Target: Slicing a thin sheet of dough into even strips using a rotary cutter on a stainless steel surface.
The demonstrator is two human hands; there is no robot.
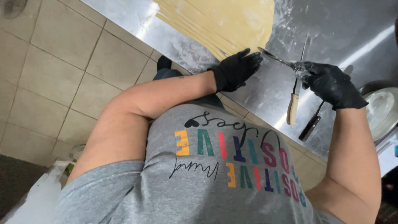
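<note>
A sheet of pale yellow dough [224, 20], cut into long thin strips along its left side, lies on a floured steel table [352, 25]. My left hand [236, 70], in a black glove, rests flat on the table at the dough's near tip. My right hand [329, 83], also in a black glove, grips a thin metal blade tool [275, 58] whose tip points toward the dough's near end and my left fingers.
A knife with a light wooden handle [293, 105] and another with a dark handle [311, 124] lie on the table near my right hand. A round metal bowl [383, 110] sits at the right edge. Beige floor tiles [62, 62] lie to the left.
</note>
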